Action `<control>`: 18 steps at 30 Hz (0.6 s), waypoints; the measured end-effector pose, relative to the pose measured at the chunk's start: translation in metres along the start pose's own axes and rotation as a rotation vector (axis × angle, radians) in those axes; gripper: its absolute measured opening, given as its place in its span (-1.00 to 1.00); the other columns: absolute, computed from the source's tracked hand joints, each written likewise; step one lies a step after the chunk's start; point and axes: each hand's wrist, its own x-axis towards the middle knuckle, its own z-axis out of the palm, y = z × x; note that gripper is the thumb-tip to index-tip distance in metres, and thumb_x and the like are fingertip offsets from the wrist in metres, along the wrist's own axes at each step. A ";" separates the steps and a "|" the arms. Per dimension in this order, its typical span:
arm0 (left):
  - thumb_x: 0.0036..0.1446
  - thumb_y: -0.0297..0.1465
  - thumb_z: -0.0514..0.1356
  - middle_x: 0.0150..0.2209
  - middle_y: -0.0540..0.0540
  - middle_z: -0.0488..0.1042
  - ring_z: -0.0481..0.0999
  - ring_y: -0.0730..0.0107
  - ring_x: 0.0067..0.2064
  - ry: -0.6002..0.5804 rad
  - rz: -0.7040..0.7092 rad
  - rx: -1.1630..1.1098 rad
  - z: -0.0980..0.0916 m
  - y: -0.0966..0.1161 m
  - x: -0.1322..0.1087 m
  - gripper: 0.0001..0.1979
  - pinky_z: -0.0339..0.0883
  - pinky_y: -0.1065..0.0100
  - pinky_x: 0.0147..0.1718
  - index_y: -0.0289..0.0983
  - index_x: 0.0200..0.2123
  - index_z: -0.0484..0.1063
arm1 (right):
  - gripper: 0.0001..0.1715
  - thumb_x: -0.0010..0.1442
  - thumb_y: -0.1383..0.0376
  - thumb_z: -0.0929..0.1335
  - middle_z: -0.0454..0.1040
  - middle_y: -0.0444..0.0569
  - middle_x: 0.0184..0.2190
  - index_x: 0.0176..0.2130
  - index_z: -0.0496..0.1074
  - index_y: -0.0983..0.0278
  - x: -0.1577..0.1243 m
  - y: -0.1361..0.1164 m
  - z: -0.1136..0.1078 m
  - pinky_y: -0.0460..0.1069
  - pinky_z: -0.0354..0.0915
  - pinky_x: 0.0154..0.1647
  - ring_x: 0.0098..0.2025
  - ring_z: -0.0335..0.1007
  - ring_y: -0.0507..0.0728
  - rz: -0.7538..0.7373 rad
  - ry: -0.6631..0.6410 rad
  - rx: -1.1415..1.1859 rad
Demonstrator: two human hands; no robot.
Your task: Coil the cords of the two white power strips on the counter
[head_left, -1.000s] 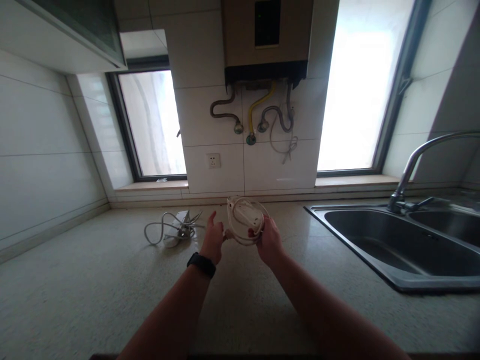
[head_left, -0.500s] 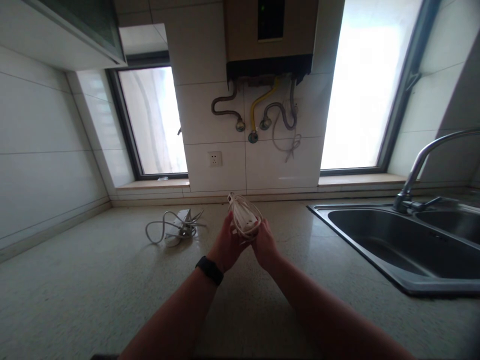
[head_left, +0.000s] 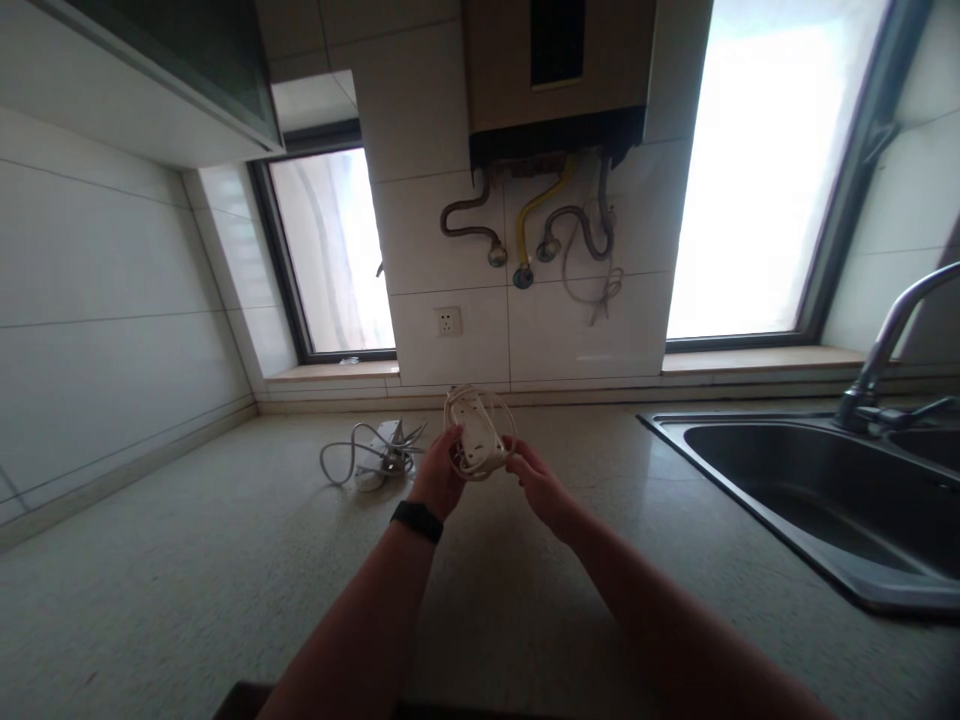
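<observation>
A white power strip (head_left: 475, 430) with its cord coiled loosely around it is held above the countertop, its sockets facing me. My left hand (head_left: 441, 472), below a black wristband, is closed on the strip's left side, thumb on top. At the right edge of the coil, my right hand (head_left: 534, 474) pinches the cord (head_left: 513, 418) between thumb and fingers. To the left on the counter lies a second white power strip (head_left: 386, 436), with a grey-white cord tangled around it; neither hand touches it.
The speckled countertop (head_left: 247, 560) runs to a tiled wall with a socket (head_left: 448, 321). On the right is a steel sink (head_left: 720, 440) with a faucet (head_left: 885, 350). A water heater (head_left: 559, 70) with pipes hangs above; a cabinet (head_left: 150, 90) juts out upper left.
The cord coil has widened and loosened around the strip, showing more of the sockets. My right hand has moved slightly away from the left one. The view has shifted left.
</observation>
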 end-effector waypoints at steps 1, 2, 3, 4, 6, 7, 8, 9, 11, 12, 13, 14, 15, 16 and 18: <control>0.30 -0.38 0.18 -0.18 -0.24 0.45 0.49 0.36 -0.30 0.009 0.018 0.020 -0.005 0.002 0.003 -0.73 0.39 0.34 -0.32 -0.50 -0.07 0.37 | 0.01 0.05 -0.16 0.21 0.29 0.19 0.18 0.25 0.26 0.45 -0.001 0.001 0.001 0.13 0.14 0.08 0.05 0.23 0.27 0.024 -0.024 -0.010; 0.28 -0.39 0.20 -0.25 -0.18 0.43 0.46 0.39 -0.35 0.041 0.055 0.063 -0.010 0.005 0.005 -0.76 0.37 0.36 -0.38 -0.49 -0.11 0.36 | 0.03 0.06 -0.17 0.20 0.29 0.19 0.17 0.28 0.21 0.45 -0.001 0.003 0.001 0.11 0.15 0.03 0.01 0.24 0.24 0.039 -0.048 -0.010; 0.26 -0.40 0.22 -0.32 -0.13 0.41 0.42 0.43 -0.41 0.069 0.090 0.120 -0.014 0.009 0.007 -0.78 0.33 0.37 -0.45 -0.47 -0.15 0.35 | 0.01 0.07 -0.15 0.20 0.28 0.19 0.16 0.28 0.19 0.46 0.000 0.008 0.002 0.09 0.17 -0.03 -0.04 0.25 0.21 0.054 -0.069 0.001; 0.25 -0.42 0.23 -0.34 -0.09 0.39 0.40 0.43 -0.44 0.090 0.114 0.168 -0.018 0.016 0.009 -0.80 0.32 0.37 -0.48 -0.46 -0.16 0.34 | -0.03 0.11 -0.09 0.20 0.25 0.18 0.19 0.31 0.14 0.44 0.001 0.015 0.002 0.05 0.18 -0.09 -0.08 0.26 0.16 0.084 -0.076 0.015; 0.26 -0.47 0.20 -0.36 -0.08 0.40 0.43 0.41 -0.45 0.161 0.120 0.290 -0.025 0.036 0.013 -0.84 0.35 0.34 -0.49 -0.46 -0.15 0.35 | -0.18 0.22 0.01 0.20 0.25 0.18 0.15 0.31 0.14 0.41 0.008 0.033 0.001 -0.01 0.17 -0.21 -0.15 0.26 0.10 0.109 -0.088 -0.001; 0.25 -0.48 0.19 -0.38 -0.09 0.39 0.42 0.41 -0.47 0.175 0.105 0.333 -0.028 0.051 0.016 -0.86 0.35 0.34 -0.51 -0.48 -0.17 0.36 | -0.21 0.23 0.02 0.21 0.26 0.18 0.11 0.30 0.15 0.39 0.011 0.043 0.000 -0.03 0.16 -0.27 -0.17 0.25 0.09 0.101 -0.091 0.001; 0.23 -0.49 0.21 -0.41 -0.08 0.37 0.41 0.40 -0.49 0.181 0.097 0.387 -0.031 0.067 0.020 -0.87 0.33 0.35 -0.54 -0.47 -0.20 0.36 | -0.22 0.23 0.00 0.24 0.23 0.16 0.12 0.29 0.16 0.36 0.015 0.052 -0.001 -0.05 0.15 -0.33 -0.21 0.23 0.07 0.079 -0.098 0.021; 0.22 -0.48 0.22 -0.44 -0.07 0.35 0.38 0.41 -0.53 0.186 0.091 0.441 -0.035 0.085 0.024 -0.86 0.30 0.36 -0.58 -0.46 -0.22 0.36 | -0.25 0.23 -0.02 0.25 0.25 0.14 0.09 0.26 0.20 0.34 0.018 0.059 -0.002 -0.05 0.16 -0.34 -0.23 0.23 0.05 0.048 -0.080 0.000; 0.21 -0.43 0.24 -0.45 -0.04 0.33 0.36 0.43 -0.53 0.194 0.051 0.537 -0.045 0.121 0.035 -0.83 0.30 0.37 -0.58 -0.42 -0.21 0.34 | -0.31 0.27 0.01 0.23 0.26 0.13 0.03 0.23 0.23 0.36 0.022 0.068 -0.004 -0.05 0.18 -0.33 -0.27 0.22 0.03 0.020 -0.102 -0.026; 0.24 -0.42 0.21 -0.45 -0.05 0.33 0.36 0.44 -0.53 0.202 0.025 0.579 -0.051 0.137 0.041 -0.83 0.30 0.38 -0.56 -0.41 -0.19 0.32 | -0.34 0.29 0.02 0.22 0.25 0.12 0.01 0.22 0.22 0.36 0.023 0.069 -0.005 -0.05 0.20 -0.31 -0.27 0.23 0.03 0.017 -0.126 -0.034; 0.27 -0.40 0.18 -0.43 -0.05 0.35 0.36 0.45 -0.52 0.219 -0.016 0.623 -0.058 0.151 0.047 -0.82 0.31 0.38 -0.54 -0.41 -0.15 0.31 | -0.37 0.31 0.03 0.21 0.25 0.12 -0.01 0.21 0.21 0.36 0.024 0.070 -0.006 -0.05 0.21 -0.31 -0.27 0.24 0.03 0.025 -0.145 -0.040; 0.28 -0.39 0.18 -0.40 -0.06 0.37 0.39 0.45 -0.49 0.218 -0.065 0.681 -0.066 0.162 0.053 -0.80 0.35 0.37 -0.48 -0.42 -0.13 0.31 | -0.38 0.33 0.03 0.21 0.25 0.12 0.00 0.21 0.20 0.36 0.024 0.071 -0.006 -0.05 0.24 -0.27 -0.26 0.25 0.02 0.025 -0.170 -0.046; 0.27 -0.40 0.18 -0.40 -0.06 0.37 0.42 0.42 -0.46 0.208 -0.112 0.760 -0.075 0.170 0.057 -0.81 0.36 0.35 -0.44 -0.42 -0.13 0.31 | -0.40 0.34 0.04 0.21 0.25 0.12 0.01 0.20 0.20 0.35 0.024 0.071 -0.007 -0.05 0.23 -0.28 -0.27 0.26 0.02 0.043 -0.173 -0.056; 0.23 -0.44 0.19 -0.41 -0.08 0.37 0.43 0.40 -0.45 0.182 -0.155 0.854 -0.084 0.175 0.060 -0.84 0.38 0.33 -0.40 -0.43 -0.18 0.31 | -0.42 0.34 0.04 0.22 0.25 0.12 0.02 0.19 0.21 0.35 0.024 0.072 -0.007 -0.05 0.24 -0.27 -0.27 0.27 0.01 0.052 -0.171 -0.067; 0.13 -0.52 0.24 -0.50 -0.05 0.32 0.36 0.40 -0.50 0.220 -0.185 1.081 -0.100 0.177 0.065 -0.85 0.34 0.31 -0.40 -0.46 -0.24 0.34 | -0.46 0.35 0.09 0.21 0.26 0.12 0.03 0.18 0.21 0.35 0.023 0.074 -0.009 -0.04 0.25 -0.24 -0.28 0.25 0.02 0.076 -0.186 -0.098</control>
